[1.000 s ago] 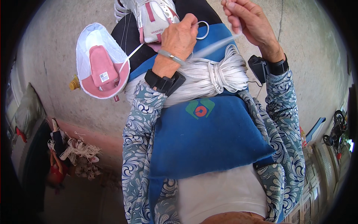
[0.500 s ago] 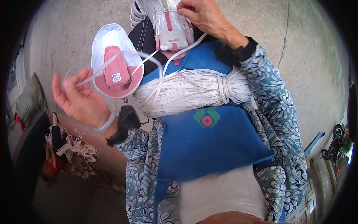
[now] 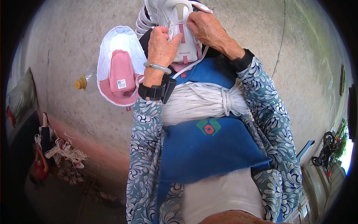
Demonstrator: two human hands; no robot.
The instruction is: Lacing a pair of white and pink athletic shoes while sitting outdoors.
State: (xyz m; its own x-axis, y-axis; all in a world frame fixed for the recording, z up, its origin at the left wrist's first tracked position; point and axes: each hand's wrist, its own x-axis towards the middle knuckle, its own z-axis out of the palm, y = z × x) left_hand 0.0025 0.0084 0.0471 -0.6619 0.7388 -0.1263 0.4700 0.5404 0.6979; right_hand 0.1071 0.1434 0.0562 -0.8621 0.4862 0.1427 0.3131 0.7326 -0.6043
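A white and pink sneaker upper (image 3: 183, 46) lies toe toward me at the top of the head view. My left hand (image 3: 162, 48) is closed at its left eyelet edge, fingers bent and thumb over the front; whether a lace is also between them is hidden. On the opposite edge my right hand (image 3: 210, 31) is closed, fingertips by the eyelets. A white shoelace (image 3: 203, 56) trails from the right side around the toe and past my left wrist. Left of my left hand is a second upper (image 3: 122, 69), its white lining and pink tongue showing.
A tied bundle of white laces (image 3: 201, 100) lies across my lap on a blue apron (image 3: 212, 153). More white uppers are stacked beyond the sneaker. A clear bottle with a yellow cap (image 3: 79, 83) lies on the concrete floor. A pale sack (image 3: 24, 91) and loose cords (image 3: 67, 149) are at far left.
My left hand has moved right and away from me, from holding a lace in the air to the sneaker's left edge. My right hand has shifted slightly nearer. The bottle has come into sight.
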